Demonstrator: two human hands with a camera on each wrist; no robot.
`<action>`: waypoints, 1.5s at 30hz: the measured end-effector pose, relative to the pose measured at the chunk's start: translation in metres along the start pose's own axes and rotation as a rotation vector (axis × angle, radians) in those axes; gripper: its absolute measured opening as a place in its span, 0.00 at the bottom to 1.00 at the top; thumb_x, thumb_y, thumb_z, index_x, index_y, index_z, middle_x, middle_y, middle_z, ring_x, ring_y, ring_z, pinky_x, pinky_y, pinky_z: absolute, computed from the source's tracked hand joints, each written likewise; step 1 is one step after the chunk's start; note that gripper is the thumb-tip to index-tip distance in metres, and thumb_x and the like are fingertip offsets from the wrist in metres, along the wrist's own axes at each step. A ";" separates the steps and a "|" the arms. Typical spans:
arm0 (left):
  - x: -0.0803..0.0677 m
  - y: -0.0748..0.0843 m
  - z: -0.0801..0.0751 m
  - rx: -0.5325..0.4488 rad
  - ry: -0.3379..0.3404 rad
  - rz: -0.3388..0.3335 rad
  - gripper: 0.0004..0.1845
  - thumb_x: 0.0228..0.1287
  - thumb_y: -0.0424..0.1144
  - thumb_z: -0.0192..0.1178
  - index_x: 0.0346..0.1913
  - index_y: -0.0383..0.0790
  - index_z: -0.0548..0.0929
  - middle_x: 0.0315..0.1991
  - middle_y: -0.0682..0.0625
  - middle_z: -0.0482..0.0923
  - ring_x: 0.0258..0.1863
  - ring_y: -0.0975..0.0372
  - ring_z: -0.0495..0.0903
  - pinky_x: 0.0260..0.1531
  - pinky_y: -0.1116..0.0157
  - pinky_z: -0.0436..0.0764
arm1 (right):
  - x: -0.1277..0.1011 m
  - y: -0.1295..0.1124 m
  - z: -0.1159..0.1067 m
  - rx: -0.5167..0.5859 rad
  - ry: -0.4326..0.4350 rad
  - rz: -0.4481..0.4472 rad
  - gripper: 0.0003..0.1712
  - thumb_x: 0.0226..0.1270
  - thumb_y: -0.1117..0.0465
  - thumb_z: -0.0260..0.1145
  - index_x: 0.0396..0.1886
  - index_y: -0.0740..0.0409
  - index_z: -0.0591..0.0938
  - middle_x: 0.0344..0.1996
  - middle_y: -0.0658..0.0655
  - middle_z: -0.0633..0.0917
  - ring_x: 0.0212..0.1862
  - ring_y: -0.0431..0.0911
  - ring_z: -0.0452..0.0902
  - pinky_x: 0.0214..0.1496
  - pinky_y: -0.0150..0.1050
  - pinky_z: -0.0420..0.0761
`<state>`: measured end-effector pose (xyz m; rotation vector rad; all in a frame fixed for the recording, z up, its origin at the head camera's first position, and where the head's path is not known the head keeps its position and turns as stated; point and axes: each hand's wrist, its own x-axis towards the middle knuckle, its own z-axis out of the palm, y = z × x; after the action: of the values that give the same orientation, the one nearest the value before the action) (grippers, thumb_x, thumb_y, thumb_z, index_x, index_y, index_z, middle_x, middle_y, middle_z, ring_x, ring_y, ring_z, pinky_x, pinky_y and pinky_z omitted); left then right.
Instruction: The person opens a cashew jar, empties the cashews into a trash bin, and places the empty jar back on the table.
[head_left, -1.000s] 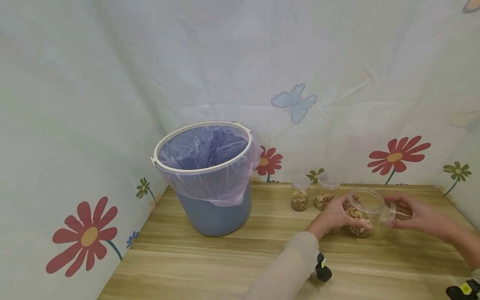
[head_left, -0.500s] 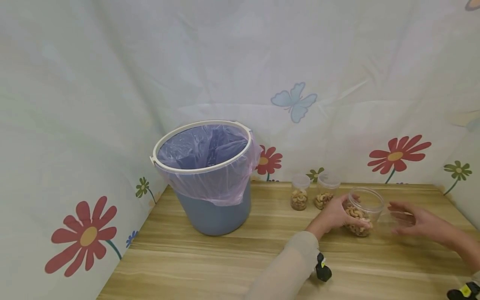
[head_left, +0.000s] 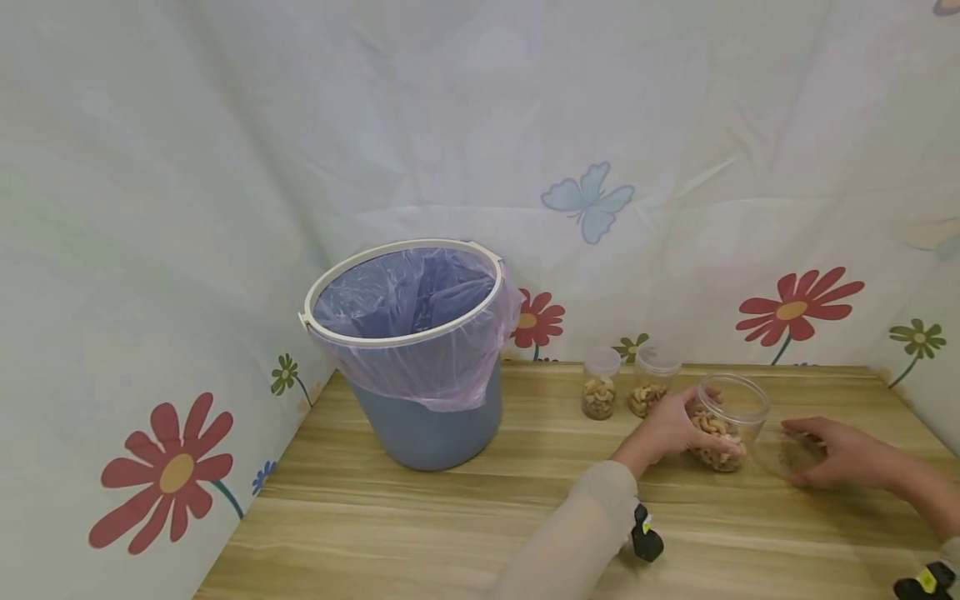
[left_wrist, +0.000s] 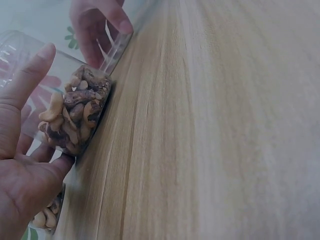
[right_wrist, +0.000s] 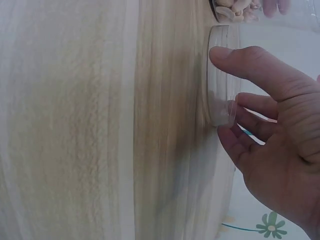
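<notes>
My left hand (head_left: 670, 428) grips a clear open jar (head_left: 726, 419) holding cashews, tilted on the wooden table (head_left: 525, 517). In the left wrist view the jar (left_wrist: 75, 112) rests against my left hand (left_wrist: 25, 170), thumb and fingers around its lower part. My right hand (head_left: 832, 451) holds the clear lid (head_left: 787, 456) flat on the table just right of the jar. In the right wrist view my right hand (right_wrist: 270, 140) pinches the lid (right_wrist: 220, 75) between thumb and fingers.
A blue bin (head_left: 420, 350) lined with a pale pink bag stands at the back left. Two small lidded jars of nuts (head_left: 600, 385) (head_left: 651, 382) stand near the flowered curtain (head_left: 600, 167). Small black objects lie at the front edge (head_left: 645, 537).
My right hand has carried the lid from beside the jar's mouth down onto the table to its right. The left hand and the jar have stayed put.
</notes>
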<state>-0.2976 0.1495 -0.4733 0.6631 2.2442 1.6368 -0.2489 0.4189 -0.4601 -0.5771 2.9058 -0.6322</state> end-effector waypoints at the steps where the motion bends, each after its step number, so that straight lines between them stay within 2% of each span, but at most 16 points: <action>1: 0.000 0.000 0.000 -0.003 0.000 0.000 0.37 0.47 0.31 0.81 0.62 0.53 0.81 0.47 0.64 0.81 0.49 0.74 0.77 0.47 0.71 0.79 | 0.000 -0.001 0.000 -0.010 0.003 0.000 0.44 0.48 0.59 0.83 0.57 0.84 0.73 0.51 0.77 0.80 0.51 0.67 0.78 0.43 0.34 0.80; 7: 0.001 0.000 0.000 -0.011 -0.001 0.004 0.36 0.47 0.30 0.81 0.62 0.52 0.81 0.47 0.64 0.81 0.49 0.74 0.77 0.47 0.71 0.79 | 0.002 -0.005 -0.002 -0.037 -0.001 0.064 0.46 0.48 0.57 0.83 0.58 0.83 0.72 0.49 0.78 0.76 0.49 0.66 0.77 0.43 0.46 0.81; 15: 0.000 -0.001 0.000 -0.016 -0.008 0.026 0.36 0.48 0.31 0.81 0.63 0.50 0.80 0.51 0.65 0.82 0.54 0.75 0.76 0.50 0.72 0.78 | 0.001 -0.003 0.001 -0.007 0.004 0.054 0.46 0.48 0.58 0.83 0.58 0.84 0.72 0.49 0.78 0.75 0.49 0.65 0.77 0.42 0.39 0.80; 17: -0.001 -0.001 0.000 0.014 -0.010 0.032 0.36 0.49 0.33 0.81 0.63 0.50 0.80 0.52 0.65 0.81 0.56 0.74 0.76 0.51 0.71 0.78 | 0.000 -0.004 0.002 -0.022 0.008 0.048 0.47 0.47 0.57 0.83 0.58 0.84 0.72 0.49 0.79 0.76 0.49 0.66 0.77 0.42 0.40 0.80; 23: -0.003 0.004 -0.001 0.162 0.011 0.072 0.37 0.44 0.40 0.84 0.61 0.52 0.80 0.50 0.65 0.80 0.55 0.72 0.76 0.51 0.71 0.78 | 0.001 -0.010 0.000 -0.069 0.008 0.051 0.49 0.45 0.55 0.84 0.57 0.84 0.72 0.49 0.80 0.75 0.50 0.69 0.76 0.47 0.56 0.81; 25: -0.003 0.006 -0.002 0.184 0.007 0.086 0.38 0.44 0.42 0.85 0.61 0.52 0.80 0.50 0.65 0.80 0.54 0.72 0.77 0.50 0.71 0.78 | 0.001 -0.013 -0.001 -0.072 0.004 0.050 0.48 0.46 0.56 0.84 0.57 0.85 0.71 0.49 0.80 0.75 0.50 0.69 0.76 0.47 0.58 0.80; 27: -0.004 0.007 -0.004 0.195 0.004 0.094 0.38 0.43 0.43 0.85 0.61 0.52 0.80 0.49 0.66 0.80 0.54 0.72 0.77 0.50 0.71 0.78 | 0.000 -0.015 -0.002 -0.081 0.004 0.042 0.48 0.46 0.57 0.83 0.57 0.86 0.72 0.48 0.78 0.76 0.49 0.68 0.76 0.47 0.54 0.81; 32: -0.007 0.005 -0.006 0.179 0.002 0.105 0.38 0.43 0.43 0.85 0.61 0.51 0.80 0.49 0.67 0.80 0.53 0.73 0.77 0.50 0.70 0.78 | -0.002 -0.017 -0.001 -0.084 0.000 0.019 0.46 0.47 0.58 0.83 0.56 0.87 0.72 0.47 0.75 0.77 0.48 0.66 0.77 0.44 0.46 0.81; 35: -0.011 0.006 -0.008 0.171 -0.013 0.104 0.37 0.44 0.43 0.84 0.60 0.51 0.80 0.51 0.65 0.80 0.53 0.73 0.77 0.49 0.70 0.79 | -0.001 -0.017 0.000 -0.067 -0.029 0.030 0.48 0.48 0.57 0.83 0.57 0.88 0.71 0.48 0.79 0.75 0.50 0.69 0.75 0.48 0.52 0.81; 39: -0.016 0.010 -0.011 0.169 -0.035 0.121 0.36 0.44 0.44 0.84 0.59 0.53 0.81 0.52 0.65 0.80 0.52 0.74 0.77 0.48 0.71 0.79 | 0.000 -0.022 -0.005 -0.070 -0.050 0.045 0.47 0.51 0.57 0.81 0.58 0.88 0.69 0.51 0.84 0.73 0.54 0.75 0.72 0.52 0.64 0.78; 45: -0.027 0.017 -0.021 0.094 -0.067 0.133 0.38 0.47 0.41 0.83 0.63 0.53 0.79 0.55 0.65 0.80 0.55 0.74 0.76 0.54 0.70 0.77 | -0.001 -0.030 -0.013 -0.114 0.025 0.016 0.36 0.62 0.59 0.74 0.57 0.85 0.72 0.52 0.82 0.77 0.55 0.75 0.74 0.53 0.67 0.77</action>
<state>-0.2816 0.1229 -0.4521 0.8946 2.2843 1.5505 -0.2400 0.3992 -0.4357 -0.5619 2.9820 -0.4778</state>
